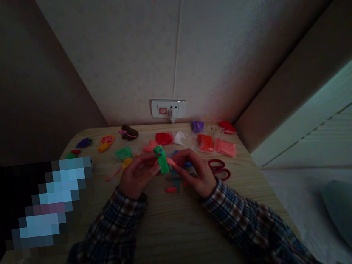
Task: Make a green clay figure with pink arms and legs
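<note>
Plaid sleeves [244, 215] meet left hand [136, 179] and right hand [199, 174] holding green figure [162, 162].

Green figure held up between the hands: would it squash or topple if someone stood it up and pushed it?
The green figure would probably topple easily, being taller than wide. Its clay-like look suggests it might dent if squeezed. It is likely light, being small beside the left hand and right hand holding it up.
</note>
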Motion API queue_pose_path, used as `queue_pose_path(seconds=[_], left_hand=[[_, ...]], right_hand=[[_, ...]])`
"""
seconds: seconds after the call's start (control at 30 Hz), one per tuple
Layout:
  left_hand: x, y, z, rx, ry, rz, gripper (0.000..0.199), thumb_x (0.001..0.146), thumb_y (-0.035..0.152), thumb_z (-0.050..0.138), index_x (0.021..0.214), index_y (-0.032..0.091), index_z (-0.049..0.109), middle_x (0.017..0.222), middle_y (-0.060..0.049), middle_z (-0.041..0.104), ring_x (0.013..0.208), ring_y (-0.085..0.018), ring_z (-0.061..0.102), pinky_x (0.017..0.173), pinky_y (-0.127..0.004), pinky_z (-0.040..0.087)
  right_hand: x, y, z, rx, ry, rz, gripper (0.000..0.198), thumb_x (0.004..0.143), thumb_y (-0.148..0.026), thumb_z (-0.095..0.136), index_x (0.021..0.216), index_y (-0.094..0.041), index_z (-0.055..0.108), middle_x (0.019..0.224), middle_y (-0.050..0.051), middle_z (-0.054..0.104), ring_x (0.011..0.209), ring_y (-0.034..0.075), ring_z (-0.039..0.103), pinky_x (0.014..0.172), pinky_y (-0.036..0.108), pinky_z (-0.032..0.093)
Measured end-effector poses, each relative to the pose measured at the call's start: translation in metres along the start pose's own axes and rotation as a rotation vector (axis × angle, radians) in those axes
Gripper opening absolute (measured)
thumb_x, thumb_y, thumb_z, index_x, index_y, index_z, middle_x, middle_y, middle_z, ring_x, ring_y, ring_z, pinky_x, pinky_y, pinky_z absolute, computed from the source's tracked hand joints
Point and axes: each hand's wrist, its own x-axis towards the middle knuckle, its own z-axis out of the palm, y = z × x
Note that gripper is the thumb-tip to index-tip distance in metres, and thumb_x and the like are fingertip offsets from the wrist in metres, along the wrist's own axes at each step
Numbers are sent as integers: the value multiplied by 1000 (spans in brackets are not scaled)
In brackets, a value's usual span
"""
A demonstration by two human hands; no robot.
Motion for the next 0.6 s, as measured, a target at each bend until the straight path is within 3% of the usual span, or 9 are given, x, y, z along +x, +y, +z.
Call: queue_pose_path(seconds=[0.1,0.27,0.6], left_hand=[[0,1,1,9,4,6,37,66,36,80,96,18,70,97,-8,76,88,-26,73,74,-35,63],[0,2,0,48,13,41,34,67,35,79,96,19,70,99,-9,75,91,-26,72,79,-37,62],[0,0,-1,43,-16,65,31,69,36,78,94,20,70,99,-7,75,91,-24,72,81,-37,60]], right_hand=[[0,2,1,68,12,67,24,84,-44,63,95,-24,57,83,3,65,75,19,61,71,37,52],[3,13,0,386,-65,254,39,76,-58,65,95,-25,56,74,-1,63,67,17,61,65,32,53],[4,20,3,709,-108,399,38,67,-46,79,90,-23,60,71,-3,64,62,13,62,61,26,54]])
